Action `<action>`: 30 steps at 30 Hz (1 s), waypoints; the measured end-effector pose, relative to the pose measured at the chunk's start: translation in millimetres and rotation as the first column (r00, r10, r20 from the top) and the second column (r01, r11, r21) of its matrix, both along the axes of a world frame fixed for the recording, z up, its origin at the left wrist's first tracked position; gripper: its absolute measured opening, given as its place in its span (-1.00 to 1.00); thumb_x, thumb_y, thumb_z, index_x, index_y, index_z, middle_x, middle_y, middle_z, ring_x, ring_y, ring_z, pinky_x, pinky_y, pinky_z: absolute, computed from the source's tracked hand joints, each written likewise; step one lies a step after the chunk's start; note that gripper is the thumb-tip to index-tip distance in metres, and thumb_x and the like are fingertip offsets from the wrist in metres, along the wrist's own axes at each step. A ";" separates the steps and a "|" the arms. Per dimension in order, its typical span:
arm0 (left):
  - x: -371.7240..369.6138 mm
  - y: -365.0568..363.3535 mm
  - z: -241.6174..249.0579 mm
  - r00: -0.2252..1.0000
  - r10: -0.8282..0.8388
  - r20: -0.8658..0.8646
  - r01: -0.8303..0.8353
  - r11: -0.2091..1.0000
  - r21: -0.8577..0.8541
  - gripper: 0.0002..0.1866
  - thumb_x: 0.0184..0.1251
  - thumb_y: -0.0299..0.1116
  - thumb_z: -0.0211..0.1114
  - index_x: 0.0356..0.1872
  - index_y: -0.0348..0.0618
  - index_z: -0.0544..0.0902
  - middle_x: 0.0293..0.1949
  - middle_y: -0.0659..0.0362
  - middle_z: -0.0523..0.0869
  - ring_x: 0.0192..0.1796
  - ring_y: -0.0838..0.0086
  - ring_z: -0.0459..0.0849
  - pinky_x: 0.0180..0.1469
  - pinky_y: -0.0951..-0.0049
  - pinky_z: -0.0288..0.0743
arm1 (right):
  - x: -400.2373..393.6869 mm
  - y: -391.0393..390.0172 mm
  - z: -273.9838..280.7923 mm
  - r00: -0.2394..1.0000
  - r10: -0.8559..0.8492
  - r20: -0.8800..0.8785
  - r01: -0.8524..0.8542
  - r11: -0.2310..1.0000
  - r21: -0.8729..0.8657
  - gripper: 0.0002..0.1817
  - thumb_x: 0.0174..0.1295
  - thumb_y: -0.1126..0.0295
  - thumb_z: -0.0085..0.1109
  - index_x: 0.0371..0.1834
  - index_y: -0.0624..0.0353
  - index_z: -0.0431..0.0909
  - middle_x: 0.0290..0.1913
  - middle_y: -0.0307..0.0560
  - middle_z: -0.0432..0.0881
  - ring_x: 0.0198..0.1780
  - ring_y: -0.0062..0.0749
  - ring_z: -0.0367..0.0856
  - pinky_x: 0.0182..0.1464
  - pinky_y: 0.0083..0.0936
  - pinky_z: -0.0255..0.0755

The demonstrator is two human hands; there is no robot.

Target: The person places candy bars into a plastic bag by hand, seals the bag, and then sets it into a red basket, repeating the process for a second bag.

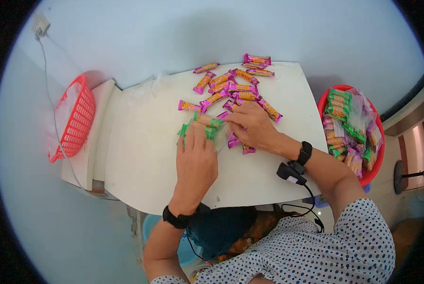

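Observation:
My left hand (197, 156) has its fingers bent over several green-wrapped snack packets (207, 120), at the left of the pile. A clear plastic bag (223, 136) stretches between my hands, and the green packets appear to be partly in it. My right hand (254, 125) pinches the bag's edge with thumb and fingers; the exact grip is partly hidden. Purple-wrapped snack packets (214, 100) lie scattered just beyond my hands, and a few are under my right hand. Each wrist wears a black band.
A red tub (380, 137) full of bagged packets stands right of the white table (145, 156). On the left, a red basket (81, 118) holds clear plastic. A cable (55, 113) hangs beside it. Clear bags (148, 90) lie at the table's back left.

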State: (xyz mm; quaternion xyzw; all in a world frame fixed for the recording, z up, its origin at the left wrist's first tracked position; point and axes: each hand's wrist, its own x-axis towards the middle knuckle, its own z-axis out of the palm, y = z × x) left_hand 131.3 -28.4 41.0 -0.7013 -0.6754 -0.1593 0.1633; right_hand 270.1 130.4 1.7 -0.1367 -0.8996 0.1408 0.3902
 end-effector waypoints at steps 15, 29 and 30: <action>30.1 -64.8 -37.1 0.759 0.347 0.551 -0.500 0.852 0.153 -0.92 0.23 -0.53 0.29 -0.35 -0.22 0.53 -0.56 0.04 0.65 -0.51 0.17 0.68 -0.44 0.26 0.53 | 7.0 -25.1 16.4 0.968 0.226 0.105 -0.220 0.974 -0.061 -0.74 0.11 0.45 0.30 -0.09 0.08 0.71 -0.50 -0.10 0.65 -0.39 -0.10 0.62 -0.09 -0.18 0.45; 19.4 -123.7 15.2 0.631 0.263 0.730 -0.552 0.813 0.185 -0.93 0.14 -0.56 0.25 -0.34 -0.27 0.63 -0.60 0.19 0.62 -0.54 0.63 0.55 -0.44 0.54 0.43 | 11.0 -52.3 46.1 0.900 0.431 -0.062 -0.434 0.881 -0.188 -0.88 0.18 0.50 0.32 -0.21 0.20 0.69 -0.23 0.01 0.70 -0.22 -0.19 0.67 -0.20 -0.37 0.51; 25.2 -135.4 28.2 0.623 0.256 0.739 -0.555 0.811 0.187 -0.93 0.15 -0.56 0.25 -0.34 -0.26 0.64 -0.60 0.22 0.61 -0.54 0.65 0.54 -0.44 0.55 0.42 | 13.4 -61.0 59.8 0.893 0.442 -0.092 -0.451 0.878 -0.162 -0.88 0.17 0.51 0.33 -0.23 0.22 0.69 -0.21 0.00 0.71 -0.21 -0.23 0.68 -0.17 -0.41 0.51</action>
